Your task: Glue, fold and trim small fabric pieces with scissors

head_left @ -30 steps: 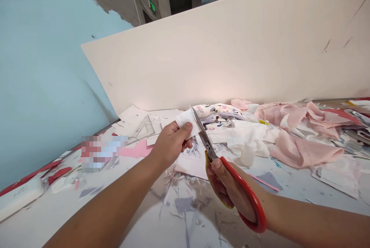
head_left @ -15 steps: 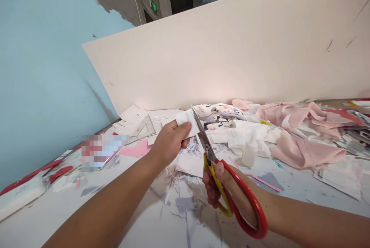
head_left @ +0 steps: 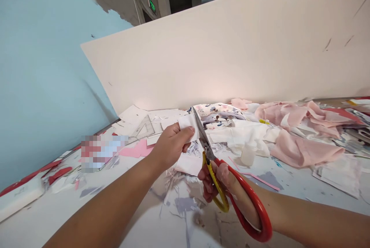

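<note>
My left hand is closed on a small white piece, paper or cloth, I cannot tell which, with the thumb pressed flat on top. In my right hand is a pair of scissors with one red and one yellow handle loop. Their blades point up and away, lying along the right edge of the white piece. The handles stand somewhat apart. Beneath the hands lie a pale pink-white sheet and thin paper shreds.
Pink cloth and floral fabric lie along the back and right. A clear set square and pink paper are at left, near a blurred-out object. A pale board stands behind the table.
The scissor handles have spread a little wider apart. My left hand and the white piece have shifted slightly to the right.
</note>
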The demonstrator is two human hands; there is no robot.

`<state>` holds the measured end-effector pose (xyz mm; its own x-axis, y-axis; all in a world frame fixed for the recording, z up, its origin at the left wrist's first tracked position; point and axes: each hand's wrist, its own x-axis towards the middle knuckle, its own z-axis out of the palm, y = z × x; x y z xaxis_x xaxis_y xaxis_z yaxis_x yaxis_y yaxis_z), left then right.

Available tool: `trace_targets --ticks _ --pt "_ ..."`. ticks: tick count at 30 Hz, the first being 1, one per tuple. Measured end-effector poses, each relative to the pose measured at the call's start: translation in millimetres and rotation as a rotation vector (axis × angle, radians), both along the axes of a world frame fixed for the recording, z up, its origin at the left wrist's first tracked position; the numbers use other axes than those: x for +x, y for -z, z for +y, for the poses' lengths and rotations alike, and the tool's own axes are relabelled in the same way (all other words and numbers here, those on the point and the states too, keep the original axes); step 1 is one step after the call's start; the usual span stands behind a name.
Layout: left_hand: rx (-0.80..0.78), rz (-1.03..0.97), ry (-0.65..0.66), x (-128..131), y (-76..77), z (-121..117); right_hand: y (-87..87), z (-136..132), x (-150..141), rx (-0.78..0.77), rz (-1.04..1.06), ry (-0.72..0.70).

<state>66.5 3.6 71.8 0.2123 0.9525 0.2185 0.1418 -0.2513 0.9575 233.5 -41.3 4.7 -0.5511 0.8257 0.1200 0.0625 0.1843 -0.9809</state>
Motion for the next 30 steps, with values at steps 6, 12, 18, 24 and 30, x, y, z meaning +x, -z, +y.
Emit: trace_targets --ticks 6,12,18,24,30 --pt "0.006 0.041 0.001 -0.9 1.5 0.1 -5.3 -1.7 -0.1 -0.042 -0.037 0.035" --pt "0.015 0.047 0.006 -1.7 3.0 0.4 -2.8 0.5 -4.9 -0.07 0.051 0.064" --pt "0.027 0.05 -0.022 -1.3 2.5 -0.7 -16.8 0.3 -3.0 -0.019 -0.121 0.126" --pt "0.037 0.047 -0.016 0.8 2.0 -1.4 -15.2 0.5 -3.7 -0.126 -0.09 0.153" --pt "0.005 0.03 0.007 1.2 0.9 -1.6 -5.8 7.7 -7.2 -0.211 0.188 0.175"
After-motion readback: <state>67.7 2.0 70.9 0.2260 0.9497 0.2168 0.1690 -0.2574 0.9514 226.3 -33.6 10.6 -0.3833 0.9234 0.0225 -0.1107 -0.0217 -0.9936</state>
